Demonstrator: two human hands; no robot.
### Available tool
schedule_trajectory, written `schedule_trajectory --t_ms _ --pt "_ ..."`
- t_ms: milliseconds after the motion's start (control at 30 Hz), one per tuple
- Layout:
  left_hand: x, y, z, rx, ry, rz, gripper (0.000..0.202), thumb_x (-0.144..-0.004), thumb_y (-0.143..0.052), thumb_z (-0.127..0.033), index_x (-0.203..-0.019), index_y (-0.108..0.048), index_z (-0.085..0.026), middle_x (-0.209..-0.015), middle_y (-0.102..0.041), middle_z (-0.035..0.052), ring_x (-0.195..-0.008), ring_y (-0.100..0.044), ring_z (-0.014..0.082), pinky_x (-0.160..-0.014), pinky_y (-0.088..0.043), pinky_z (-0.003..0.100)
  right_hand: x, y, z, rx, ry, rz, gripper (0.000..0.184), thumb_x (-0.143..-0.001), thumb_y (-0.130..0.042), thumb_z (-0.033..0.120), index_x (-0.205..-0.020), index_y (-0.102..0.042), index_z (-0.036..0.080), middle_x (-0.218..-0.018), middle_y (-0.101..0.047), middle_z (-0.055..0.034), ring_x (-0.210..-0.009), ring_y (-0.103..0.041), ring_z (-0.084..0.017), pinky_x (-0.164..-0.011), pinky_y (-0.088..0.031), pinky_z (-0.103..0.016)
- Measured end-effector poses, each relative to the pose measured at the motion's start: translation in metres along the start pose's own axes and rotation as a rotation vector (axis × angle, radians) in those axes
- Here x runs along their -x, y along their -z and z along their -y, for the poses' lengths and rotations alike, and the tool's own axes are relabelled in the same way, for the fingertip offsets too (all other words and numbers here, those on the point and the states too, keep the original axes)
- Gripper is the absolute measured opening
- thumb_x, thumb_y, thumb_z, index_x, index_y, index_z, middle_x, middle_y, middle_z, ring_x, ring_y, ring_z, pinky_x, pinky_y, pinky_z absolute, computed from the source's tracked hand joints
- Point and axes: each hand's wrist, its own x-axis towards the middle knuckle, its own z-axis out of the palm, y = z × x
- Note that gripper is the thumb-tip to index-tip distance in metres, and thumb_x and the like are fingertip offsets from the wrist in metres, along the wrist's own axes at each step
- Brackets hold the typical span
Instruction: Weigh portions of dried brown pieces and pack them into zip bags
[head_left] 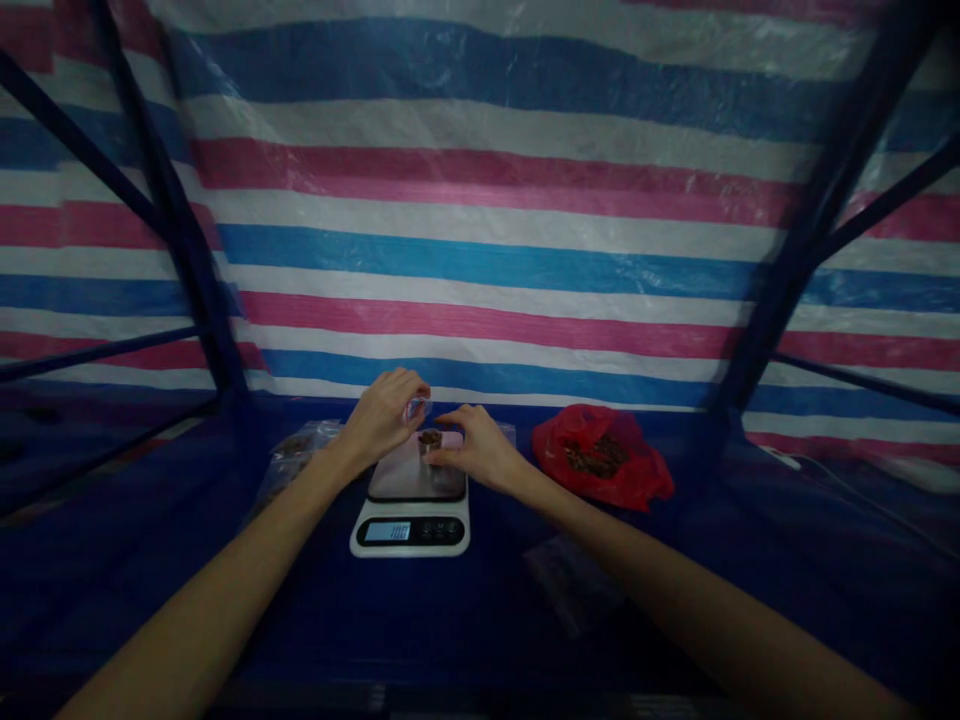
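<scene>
A white kitchen scale stands on the blue shelf, its display lit with digits that look like a one and two zeros; any decimal point is too small to tell. On the scale's plate, toward the rear right part, is a small clear container with brown bits in it. The right hand comes in from the scale's right side, thumb and fingers parted around the container; whether they grip it firmly or only steady it, I cannot tell. The left hand, above the scale's rear left edge, has its fingers curled closed on a clear plastic piece just above the container. Left of the scale, partly behind the left forearm, lie clear plastic bags. Right of the scale, beyond the right wrist, sits an open red bag with brown pieces inside; another clear bag lies flat to the scale's front right. Behind the scale hangs a striped sheet.
</scene>
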Motion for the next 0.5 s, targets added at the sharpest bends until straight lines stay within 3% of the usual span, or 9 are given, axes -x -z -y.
schedule_trajectory --t_ms 167,300,500 --pt "0.003 -0.008 0.007 0.062 0.119 -0.009 0.011 -0.088 -0.055 -0.016 -0.097 -0.061 -0.018 -0.095 -0.066 0.0059 -0.092 -0.059 0.0211 -0.084 -0.044 0.035 -0.005 -0.003 -0.001 -0.149 -0.019 0.010 0.025 -0.074 -0.083 0.031 -0.096 -0.079 0.018 -0.097 -0.077 -0.0081 -0.096 -0.067 -0.025 -0.091 -0.048 -0.041" --pt "0.000 -0.012 -0.005 0.111 0.137 0.024 0.017 -0.086 -0.056 -0.013 -0.100 -0.065 -0.018 -0.094 -0.068 0.0057 -0.094 -0.060 0.0218 -0.085 -0.045 0.035 0.006 0.025 -0.006 -0.353 -0.129 -0.021 0.029 -0.076 -0.079 0.028 -0.102 -0.078 0.014 -0.100 -0.078 -0.0095 -0.090 -0.071 -0.023 -0.084 -0.053 -0.037" --pt "-0.006 -0.013 -0.041 0.186 0.202 0.118 0.009 -0.082 -0.066 -0.019 -0.091 -0.066 -0.018 -0.090 -0.066 0.0061 -0.090 -0.059 0.0227 -0.081 -0.047 0.035 0.030 0.054 -0.018 -0.455 -0.105 -0.076 0.033 -0.078 -0.078 0.028 -0.109 -0.075 0.016 -0.109 -0.077 -0.0101 -0.097 -0.072 -0.024 -0.090 -0.055 -0.039"
